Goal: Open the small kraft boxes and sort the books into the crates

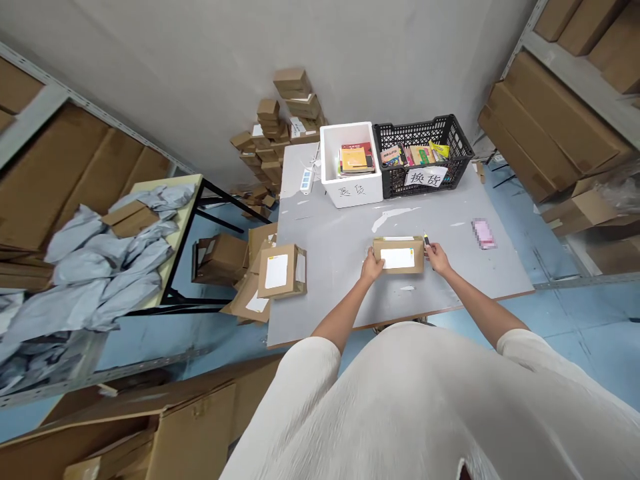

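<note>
A small cardboard box (419, 261) with a white label on top lies on the grey table in front of me. My left hand (372, 266) grips its left end, thumb over the top edge. At the box's right end is my right hand (437, 259), its fingers closed around a utility knife (426, 239) that points away from me. Whether the right hand also touches the box is hard to tell. A second labelled cardboard box (283, 271) rests at the table's left edge.
On the table (340, 233) stand a white foam bin (353, 193) and a black plastic crate (425, 180), both holding books. A power strip (307, 181) and a pink item (483, 233) lie there too. Stacked boxes (270, 130) fill the back left; grey parcels (110, 260) cover a side table.
</note>
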A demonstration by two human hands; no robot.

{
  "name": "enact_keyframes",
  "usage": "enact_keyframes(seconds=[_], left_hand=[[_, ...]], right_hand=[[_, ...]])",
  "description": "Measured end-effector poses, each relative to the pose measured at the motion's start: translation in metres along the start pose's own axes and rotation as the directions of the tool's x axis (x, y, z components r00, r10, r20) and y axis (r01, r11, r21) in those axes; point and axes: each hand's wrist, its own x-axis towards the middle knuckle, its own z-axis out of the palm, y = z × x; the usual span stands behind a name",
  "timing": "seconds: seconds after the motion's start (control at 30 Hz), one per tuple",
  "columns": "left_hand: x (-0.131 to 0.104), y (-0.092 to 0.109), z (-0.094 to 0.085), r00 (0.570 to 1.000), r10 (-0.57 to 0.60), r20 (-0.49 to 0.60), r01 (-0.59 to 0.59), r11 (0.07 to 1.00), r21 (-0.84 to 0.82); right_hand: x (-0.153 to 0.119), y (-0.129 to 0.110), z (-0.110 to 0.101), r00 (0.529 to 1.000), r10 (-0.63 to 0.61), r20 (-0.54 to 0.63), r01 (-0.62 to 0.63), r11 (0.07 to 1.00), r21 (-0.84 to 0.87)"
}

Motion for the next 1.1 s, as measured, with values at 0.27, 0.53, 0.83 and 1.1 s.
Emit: enact_keyframes(seconds=[0.27,0.53,0.83,1.1], left_hand=[[0.0,-0.014,0.01,0.997,0.022,0.069,-0.012,0.991,-0.135],[0.003,-0.013,0.017,0.998,-0.017,0.053,0.022,0.996,-0.081],[-0.011,0.002,-0.008,0.999,0.016,-0.036,-0.013,0.996,0.088],[-0.004,0.011,-0.011,0.996,-0.011,-0.091,0.017,0.997,0.069]], right_hand=[[-0.009,0.007,0.0,1.0,-0.023,0.007,0.023,0.997,-0.074],[-0.016,-0.005,0.0,1.0,-0.021,-0.011,0.02,0.997,-0.078],[-0.013,-0.03,-0.018,0.992,0.02,-0.127,-0.026,0.998,-0.05],[0.002,-0.035,-0.016,0.992,0.013,-0.129,-0.007,0.999,0.05]])
